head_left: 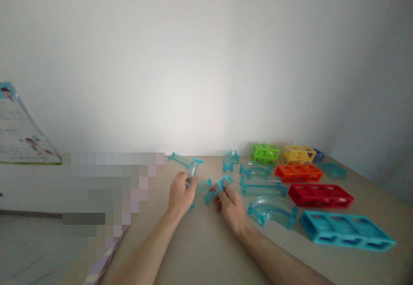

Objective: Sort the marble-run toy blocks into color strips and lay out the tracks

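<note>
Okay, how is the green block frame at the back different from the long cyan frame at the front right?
The green frame is short and stands taller, boxlike, far back by the wall. The cyan frame is longer, lies low and flat, and sits nearest the camera. Green has fewer openings along its length; cyan shows three. Both are opaque plastic frames with rectangular cut-outs, resting on the table, and neither hand touches them.

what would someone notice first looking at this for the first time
Probably the two bare hands meeting at the middle of the table: the left hand grips a clear blue track piece, and the right hand holds a short blue track piece beside it. Next come the bright frames on the right: a green frame, yellow frame, orange frame, red frame and, nearest, a long blue frame.
</note>
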A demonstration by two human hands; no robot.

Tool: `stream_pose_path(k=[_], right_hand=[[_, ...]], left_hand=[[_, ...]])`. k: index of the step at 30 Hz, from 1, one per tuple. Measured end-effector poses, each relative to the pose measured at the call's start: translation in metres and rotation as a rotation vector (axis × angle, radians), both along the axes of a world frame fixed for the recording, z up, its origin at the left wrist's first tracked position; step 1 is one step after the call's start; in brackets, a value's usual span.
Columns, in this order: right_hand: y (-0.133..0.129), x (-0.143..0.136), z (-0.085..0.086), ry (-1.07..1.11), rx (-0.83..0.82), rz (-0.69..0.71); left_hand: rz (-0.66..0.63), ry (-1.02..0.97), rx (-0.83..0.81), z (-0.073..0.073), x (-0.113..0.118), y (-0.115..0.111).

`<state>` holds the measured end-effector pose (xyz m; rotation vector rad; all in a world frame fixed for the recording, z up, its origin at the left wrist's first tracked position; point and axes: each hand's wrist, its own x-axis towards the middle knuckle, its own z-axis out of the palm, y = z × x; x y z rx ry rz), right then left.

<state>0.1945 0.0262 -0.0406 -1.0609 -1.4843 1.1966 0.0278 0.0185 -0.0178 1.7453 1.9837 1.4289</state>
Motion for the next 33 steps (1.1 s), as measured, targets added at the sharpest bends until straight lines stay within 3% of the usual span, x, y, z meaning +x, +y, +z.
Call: stream_pose_path(k=[10, 15, 22, 28, 33], right_hand=[[-0.002, 0.0, 0.0, 0.106, 0.166, 0.019], [-0.001, 0.002, 0.002, 0.051, 0.191, -0.035], [-0.006, 0.004, 0.011, -0.032, 0.184, 0.0], [-0.005, 0.005, 0.008, -0.041, 0.187, 0.01], [-0.006, 0.004, 0.008, -0.043, 0.162, 0.012]], left_hand=[[0.043, 0.178, -0.207, 0.001, -0.006, 0.001], [0.084, 0.22, -0.252, 0.004, -0.008, 0.001], [0.186, 0.207, -0.249, 0.006, -0.012, 0.003], [0.396, 0.138, -0.228, 0.016, -0.035, 0.005], [0.439, 0.098, -0.33, 0.013, -0.055, 0.008]])
